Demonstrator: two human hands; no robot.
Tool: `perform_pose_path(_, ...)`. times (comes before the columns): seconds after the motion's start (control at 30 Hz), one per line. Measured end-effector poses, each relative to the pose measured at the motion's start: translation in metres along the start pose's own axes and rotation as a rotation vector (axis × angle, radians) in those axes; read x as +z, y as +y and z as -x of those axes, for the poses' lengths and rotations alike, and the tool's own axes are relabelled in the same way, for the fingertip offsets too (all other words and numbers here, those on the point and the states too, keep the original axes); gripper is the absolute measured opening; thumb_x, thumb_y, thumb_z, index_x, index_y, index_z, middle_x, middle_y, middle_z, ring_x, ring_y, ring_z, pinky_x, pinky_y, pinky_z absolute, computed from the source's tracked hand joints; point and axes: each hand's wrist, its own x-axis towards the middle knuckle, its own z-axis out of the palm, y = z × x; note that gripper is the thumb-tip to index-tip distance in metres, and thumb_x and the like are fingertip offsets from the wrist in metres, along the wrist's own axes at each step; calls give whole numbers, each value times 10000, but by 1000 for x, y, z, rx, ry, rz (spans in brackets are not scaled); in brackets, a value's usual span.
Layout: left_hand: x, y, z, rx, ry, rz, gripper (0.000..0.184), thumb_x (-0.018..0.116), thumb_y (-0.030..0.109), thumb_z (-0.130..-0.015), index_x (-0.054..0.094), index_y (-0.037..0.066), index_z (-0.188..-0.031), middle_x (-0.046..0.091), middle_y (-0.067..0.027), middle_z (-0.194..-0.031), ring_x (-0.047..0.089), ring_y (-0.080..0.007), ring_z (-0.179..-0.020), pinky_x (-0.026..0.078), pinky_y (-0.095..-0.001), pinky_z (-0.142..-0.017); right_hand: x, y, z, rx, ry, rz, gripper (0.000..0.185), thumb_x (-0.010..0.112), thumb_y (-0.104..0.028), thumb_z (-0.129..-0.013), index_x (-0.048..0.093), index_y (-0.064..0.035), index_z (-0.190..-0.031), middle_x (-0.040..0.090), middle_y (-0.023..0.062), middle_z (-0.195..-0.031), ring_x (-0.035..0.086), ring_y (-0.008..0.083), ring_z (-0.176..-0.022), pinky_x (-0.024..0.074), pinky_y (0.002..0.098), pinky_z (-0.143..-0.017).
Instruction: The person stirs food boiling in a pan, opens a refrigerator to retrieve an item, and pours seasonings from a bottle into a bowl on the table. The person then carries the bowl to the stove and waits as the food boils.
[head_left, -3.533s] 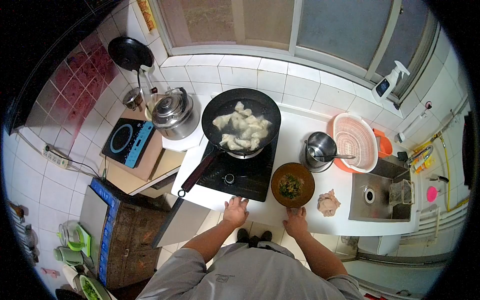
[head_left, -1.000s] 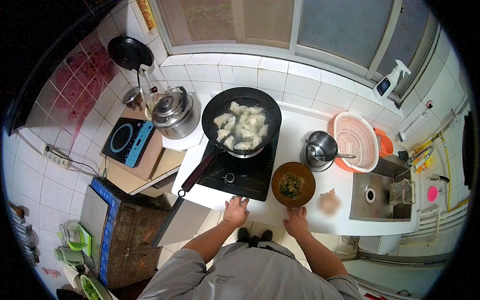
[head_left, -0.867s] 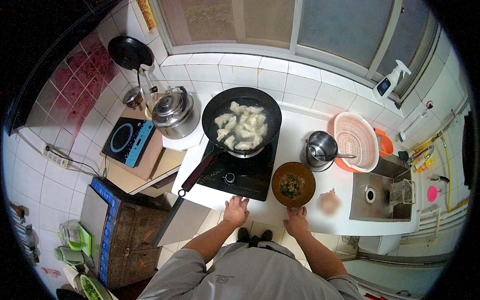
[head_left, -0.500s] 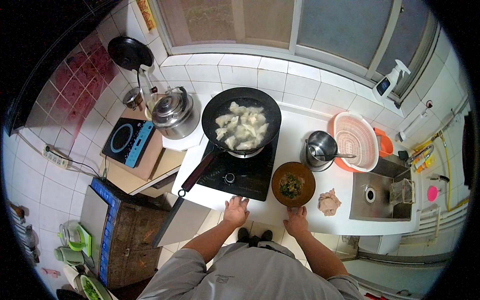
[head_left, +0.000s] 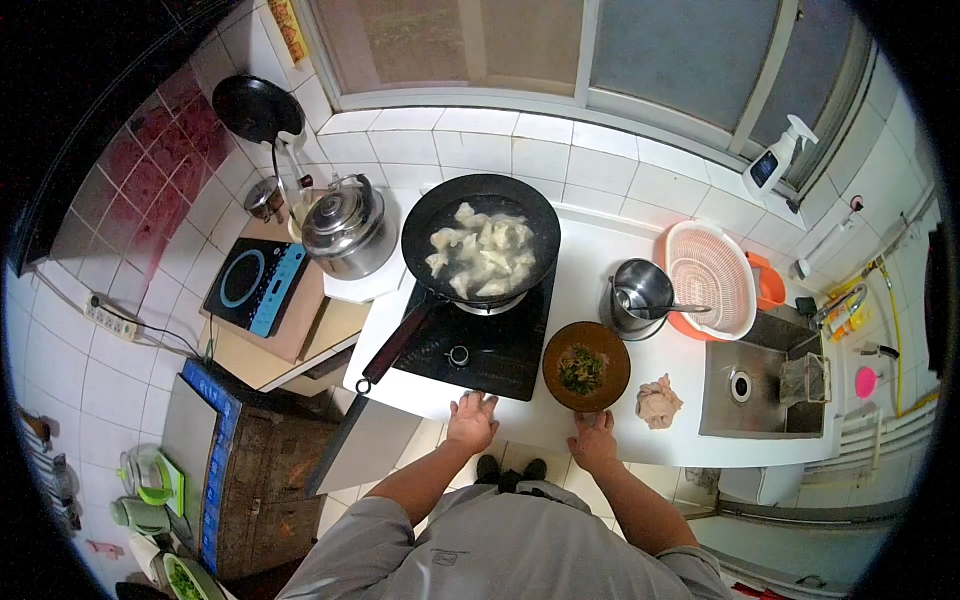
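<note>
My left hand [head_left: 472, 420] rests with its fingers out on the counter's front edge, just below the black cooktop [head_left: 480, 362]. Flat on the same edge lies my right hand [head_left: 594, 436], its fingertips close to the brown bowl [head_left: 617, 388]; whether they touch it I cannot tell. Chopped greens [head_left: 580, 370] sit inside that bowl. Behind, a black wok [head_left: 418, 262] stands on the cooktop with several pale dumplings [head_left: 485, 250] in liquid, its long handle [head_left: 393, 350] pointing to the front left. Neither hand holds anything.
Right of the bowl lies a crumpled cloth [head_left: 658, 403]. A steel pot [head_left: 640, 315] with a ladle handle stands behind it, beside a colander [head_left: 708, 275] and the sink [head_left: 725, 415]. On the left are a kettle [head_left: 345, 235] and an induction plate [head_left: 258, 280]. A spray bottle [head_left: 775, 165] stands on the sill.
The view has shifted very slightly. Both hands stay in the same places on the counter edge; the dumplings in the wok have shifted a little.
</note>
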Motion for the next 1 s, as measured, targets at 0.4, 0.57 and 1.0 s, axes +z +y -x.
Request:
perform_pose_path(0.4, -1, -2, 2, 25, 24, -6, 537, 649, 268, -784, 488, 86, -1263, 437, -157, -1256, 396, -317, -1201, 314, -525, -996, 6, 4, -2, -60, 26, 66, 716, 640, -305, -785, 337, -113, -1405, 216, 308, -1419, 211, 517, -1283, 270, 521, -1070)
perform_pose_path(0.57, -3, -1, 2, 43, 63, -15, 553, 673, 256, -755, 486, 38, -1229, 460, -180, -1210, 433, -344, -1144, 358, -490, -950, -2, -2, -1, 13, -22, 39, 712, 654, -311, -785, 348, -122, -1400, 215, 312, -1410, 211, 521, -1282, 319, 516, -1046)
perform_pose_path(1.0, 0, -3, 1, 46, 69, -32, 554, 670, 274, -756, 486, 54, -1230, 461, -164, -1200, 433, -330, -1142, 355, -484, -956, 2, 2, -3, -51, -14, 89, 711, 644, -324, -794, 344, -106, -1400, 208, 306, -1416, 199, 514, -1290, 251, 527, -1077)
